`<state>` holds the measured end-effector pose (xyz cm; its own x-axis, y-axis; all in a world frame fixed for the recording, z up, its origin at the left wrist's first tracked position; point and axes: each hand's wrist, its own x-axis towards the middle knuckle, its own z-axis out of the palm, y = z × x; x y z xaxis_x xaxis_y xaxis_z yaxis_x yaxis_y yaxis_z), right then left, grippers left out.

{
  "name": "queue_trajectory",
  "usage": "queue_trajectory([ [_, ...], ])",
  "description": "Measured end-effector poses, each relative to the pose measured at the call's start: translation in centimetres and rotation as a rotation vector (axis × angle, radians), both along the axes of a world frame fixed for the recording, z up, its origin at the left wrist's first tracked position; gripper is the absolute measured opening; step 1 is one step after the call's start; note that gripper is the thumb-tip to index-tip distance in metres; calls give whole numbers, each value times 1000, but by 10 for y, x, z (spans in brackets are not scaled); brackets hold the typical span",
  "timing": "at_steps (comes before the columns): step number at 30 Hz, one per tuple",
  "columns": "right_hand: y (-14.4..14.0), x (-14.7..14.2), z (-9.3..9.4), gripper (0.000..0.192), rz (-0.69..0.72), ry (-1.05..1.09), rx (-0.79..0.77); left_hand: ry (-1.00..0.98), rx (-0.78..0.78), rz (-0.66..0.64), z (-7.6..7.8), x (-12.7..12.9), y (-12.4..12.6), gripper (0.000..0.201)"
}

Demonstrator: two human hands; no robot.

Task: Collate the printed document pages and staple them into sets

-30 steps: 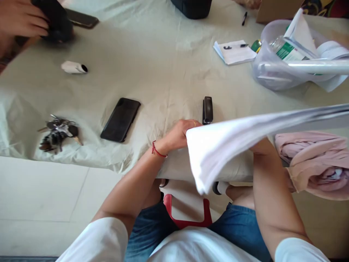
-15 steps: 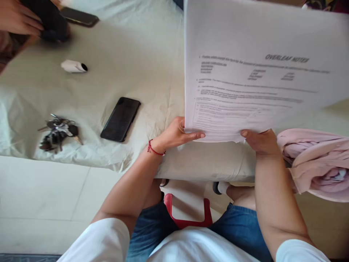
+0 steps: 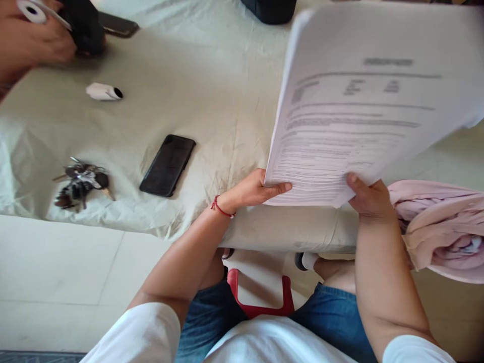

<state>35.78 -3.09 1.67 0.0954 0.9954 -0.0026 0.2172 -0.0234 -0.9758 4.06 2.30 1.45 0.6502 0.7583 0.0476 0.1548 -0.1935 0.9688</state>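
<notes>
A stack of printed paper sheets (image 3: 363,121) is held up over the table, tilted, its text blurred. My left hand (image 3: 260,189), with a red string bracelet on the wrist, grips the lower left corner, thumb on top and fingers hidden underneath. At the lower right edge, my right hand (image 3: 368,196) pinches the stack the same way, its thumb lying on the print. Left of my left hand, a black smartphone (image 3: 167,165) lies on the tablecloth.
A bunch of keys (image 3: 81,184) and a small white roll (image 3: 104,92) lie on the cloth-covered table (image 3: 212,91). Another person's hand (image 3: 41,40) holds a dark object at upper left, beside a second phone (image 3: 119,24). Pink fabric (image 3: 446,222) is at right, a black object (image 3: 270,9) at the back.
Both my hands have shifted slightly right with the paper stack, which now leans more and uncovers a black object behind it. The other person's hand has moved a little right.
</notes>
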Motion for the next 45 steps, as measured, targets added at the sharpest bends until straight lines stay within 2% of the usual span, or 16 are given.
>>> queue_trajectory([
  [4,3,0,14,47,29,77,48,-140,-206,-2,4,3,-2,49],
  [7,4,6,17,40,75,60,-33,-205,-267,162,-2,8,0,52],
  [11,2,12,16,38,164,54,-178,-288,-197,444,-17,14,8,53],
  [14,0,14,17,37,217,40,-271,-317,-195,548,-23,19,12,55],
  [17,3,16,16,39,169,48,-311,-364,-256,524,-24,25,9,56],
  [21,13,17,8,44,-61,94,-118,-341,-326,424,-24,35,-5,50],
  [24,20,17,3,47,-152,91,-51,-229,-248,428,-28,41,-14,52],
  [31,18,7,7,46,-125,140,-83,-112,14,594,-32,47,-20,59],
  [36,16,4,2,44,-28,101,-133,-129,38,680,-38,50,-19,54],
  [38,19,10,-4,43,-57,-14,-131,-139,13,674,-36,49,-20,53],
  [40,23,15,-5,46,-200,-240,-50,-162,-39,614,-32,47,-22,49],
  [42,24,15,0,52,-347,-478,97,-188,-90,517,-27,47,-26,46],
  [43,24,12,6,52,-368,-553,179,-188,-100,476,-26,47,-28,46],
  [45,21,-1,18,38,-293,-604,290,-187,-100,401,-25,49,-31,47],
])
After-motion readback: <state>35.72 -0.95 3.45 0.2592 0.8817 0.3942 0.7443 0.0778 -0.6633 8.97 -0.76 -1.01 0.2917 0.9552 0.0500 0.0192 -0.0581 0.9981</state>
